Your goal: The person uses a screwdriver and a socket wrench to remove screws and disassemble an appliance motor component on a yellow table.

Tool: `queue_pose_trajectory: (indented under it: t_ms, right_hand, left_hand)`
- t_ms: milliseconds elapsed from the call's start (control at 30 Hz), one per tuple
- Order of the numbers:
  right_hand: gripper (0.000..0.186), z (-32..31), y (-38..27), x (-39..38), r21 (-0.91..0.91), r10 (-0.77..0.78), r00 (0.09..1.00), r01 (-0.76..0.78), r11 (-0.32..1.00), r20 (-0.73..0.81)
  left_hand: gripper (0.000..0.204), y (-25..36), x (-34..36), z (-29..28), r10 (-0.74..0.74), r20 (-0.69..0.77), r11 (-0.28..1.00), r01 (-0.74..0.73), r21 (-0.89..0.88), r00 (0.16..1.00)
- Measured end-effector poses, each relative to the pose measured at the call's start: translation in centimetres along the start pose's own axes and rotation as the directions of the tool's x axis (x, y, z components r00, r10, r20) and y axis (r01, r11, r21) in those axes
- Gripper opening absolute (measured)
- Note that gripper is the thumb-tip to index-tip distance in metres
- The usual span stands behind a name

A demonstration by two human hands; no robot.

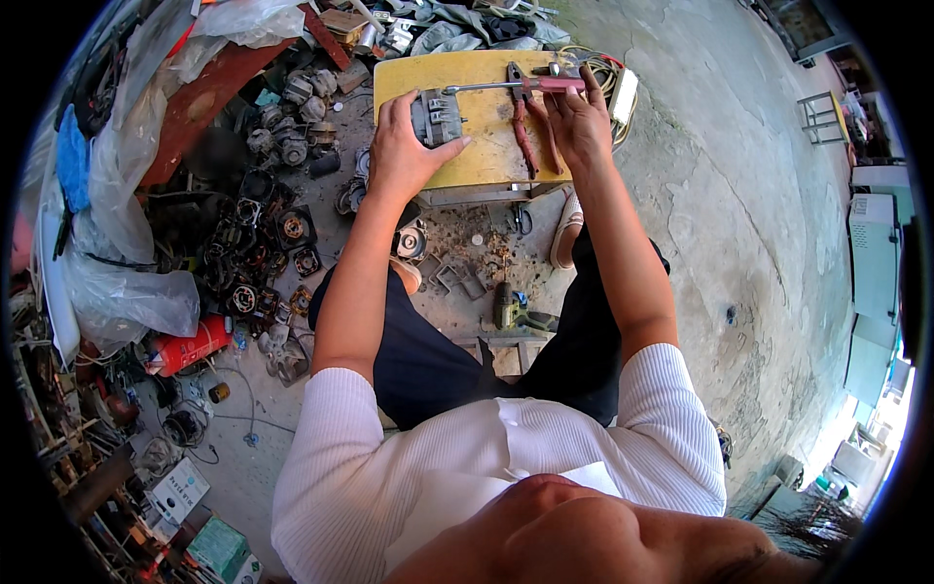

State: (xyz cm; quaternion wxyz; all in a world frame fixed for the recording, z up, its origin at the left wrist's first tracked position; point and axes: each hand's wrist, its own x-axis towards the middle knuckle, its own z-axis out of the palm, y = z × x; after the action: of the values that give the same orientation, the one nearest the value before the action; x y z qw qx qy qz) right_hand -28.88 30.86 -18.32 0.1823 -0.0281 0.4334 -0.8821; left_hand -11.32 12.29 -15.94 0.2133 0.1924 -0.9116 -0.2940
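My left hand (397,161) is wrapped round a grey metal motor-like part (438,119) at the left of a small yellow-topped table (477,161). In my right hand (584,127) is a screwdriver (556,85) with a red handle; its long shaft points left. The tip reaches the upper right edge of the metal part; whether it touches, I cannot tell. Between my hands, a pair of pliers (520,127) with worn red grips lies on the tabletop, its jaws at the screwdriver's shaft and one handle close to my right wrist.
A green and black cordless drill (506,307) rests on the littered floor between my legs. Many motor parts (292,229) are heaped to the left, beside plastic sheeting (122,195) and a red container (190,346). A white power strip (624,95) and coiled cables adjoin the table's right edge.
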Motion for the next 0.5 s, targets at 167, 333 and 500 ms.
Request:
queue_pose_trajectory:
  t_ms: [167, 333, 500]
  right_hand:
    - [0.050, 1.1, -0.8, -0.7, 0.007, 0.081, 0.997, -0.081, 0.997, -0.003]
    - [0.049, 1.1, -0.7, -1.0, -0.030, 0.034, 0.999, -0.035, 0.999, -0.035]
    - [0.047, 0.5, -0.7, -0.3, 0.076, 0.093, 0.996, -0.094, 0.993, 0.011]
  left_hand:
    - [0.091, -0.3, -0.1, -0.1, -0.006, 0.004, 1.000, 0.006, 0.017, 1.000]
    - [0.091, -0.3, 0.0, 0.0, 0.017, -0.015, 1.000, -0.017, 0.007, 1.000]
    - [0.091, -0.3, 0.0, 0.2, 0.027, -0.020, 1.000, -0.027, -0.001, 0.999]
